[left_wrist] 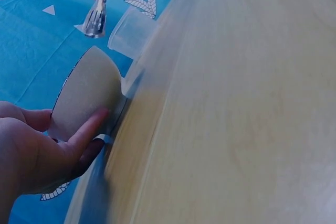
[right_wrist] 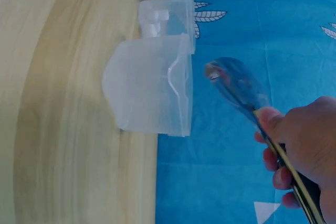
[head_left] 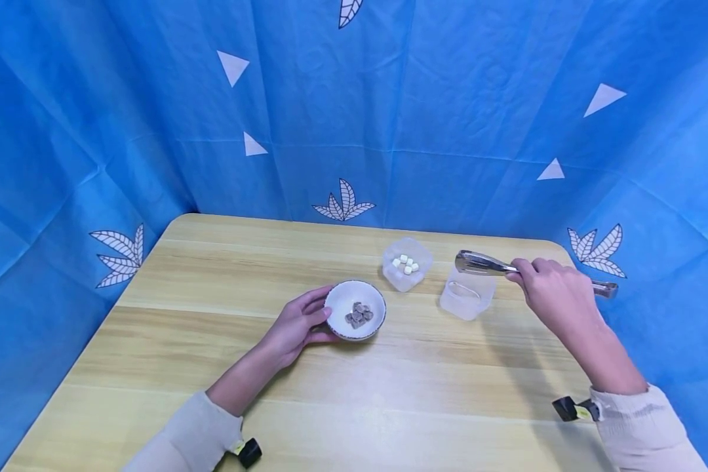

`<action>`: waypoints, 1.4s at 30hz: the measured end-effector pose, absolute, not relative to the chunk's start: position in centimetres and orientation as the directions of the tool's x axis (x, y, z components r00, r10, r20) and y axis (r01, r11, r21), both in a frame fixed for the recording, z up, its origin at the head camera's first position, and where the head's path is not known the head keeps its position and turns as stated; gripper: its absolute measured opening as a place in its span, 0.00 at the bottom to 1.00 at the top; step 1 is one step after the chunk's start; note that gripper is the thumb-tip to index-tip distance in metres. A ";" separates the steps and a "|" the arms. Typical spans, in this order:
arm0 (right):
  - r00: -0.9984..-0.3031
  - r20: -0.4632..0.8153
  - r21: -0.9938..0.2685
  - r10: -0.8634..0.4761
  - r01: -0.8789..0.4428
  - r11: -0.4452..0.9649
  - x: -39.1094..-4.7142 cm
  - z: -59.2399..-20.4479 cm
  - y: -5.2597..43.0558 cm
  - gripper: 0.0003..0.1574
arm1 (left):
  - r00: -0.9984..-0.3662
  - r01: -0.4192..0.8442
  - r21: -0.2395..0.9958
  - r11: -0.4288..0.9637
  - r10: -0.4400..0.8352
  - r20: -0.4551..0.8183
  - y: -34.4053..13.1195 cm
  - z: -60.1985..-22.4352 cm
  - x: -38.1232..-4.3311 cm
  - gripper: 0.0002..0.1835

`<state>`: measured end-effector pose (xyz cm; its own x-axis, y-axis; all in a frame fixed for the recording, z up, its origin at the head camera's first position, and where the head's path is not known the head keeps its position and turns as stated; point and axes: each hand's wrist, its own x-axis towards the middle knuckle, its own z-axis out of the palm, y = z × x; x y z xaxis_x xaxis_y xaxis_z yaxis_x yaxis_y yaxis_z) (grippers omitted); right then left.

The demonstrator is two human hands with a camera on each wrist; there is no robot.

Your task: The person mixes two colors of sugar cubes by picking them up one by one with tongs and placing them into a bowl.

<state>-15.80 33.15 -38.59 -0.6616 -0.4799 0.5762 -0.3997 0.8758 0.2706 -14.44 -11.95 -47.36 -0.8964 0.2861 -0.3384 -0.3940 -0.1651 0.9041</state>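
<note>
My left hand (head_left: 297, 324) holds a small white bowl (head_left: 339, 298) with a dark speckled rim, thumb at the rim and fingers along its side. Several brown chunks (head_left: 358, 315) lie in the bowl. In the left wrist view the pale outside of the bowl (left_wrist: 86, 90) shows, its base close to the table. My right hand (head_left: 557, 292) grips metal tongs (head_left: 486, 263), their head pointing left over a translucent container (head_left: 463, 308). A small brownish bit (right_wrist: 212, 72) shows at the tongs' tip in the right wrist view.
A second translucent container (head_left: 394, 278), with several white cubes (head_left: 405, 263) in it, stands near the back of the wooden table (head_left: 212, 275), between the bowl and the other container. Behind the table's far edge hangs a blue patterned curtain (head_left: 448, 118).
</note>
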 end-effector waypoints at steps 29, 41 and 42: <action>-0.702 0.563 -0.001 -0.437 -0.529 0.849 -14.7 -40.1 25.4 0.17 | -0.895 -0.403 0.894 -0.194 0.289 -0.341 -11.8 -47.3 -14.4 0.32; -0.662 0.548 0.020 -0.512 -0.601 0.799 -14.8 -41.3 22.6 0.15 | -0.890 -0.412 0.888 -0.205 0.299 -0.344 -11.8 -47.3 -14.4 0.33; -0.662 0.543 0.020 -0.516 -0.604 0.797 -14.9 -41.3 22.5 0.14 | -0.890 -0.413 0.887 -0.207 0.301 -0.344 -11.8 -47.3 -14.4 0.33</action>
<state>-14.87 22.49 -41.33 -0.6625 -0.5156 0.5434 -0.6040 0.7967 0.0195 -14.39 -11.83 -47.30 -0.8897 0.3005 -0.3437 -0.4125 -0.2066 0.8872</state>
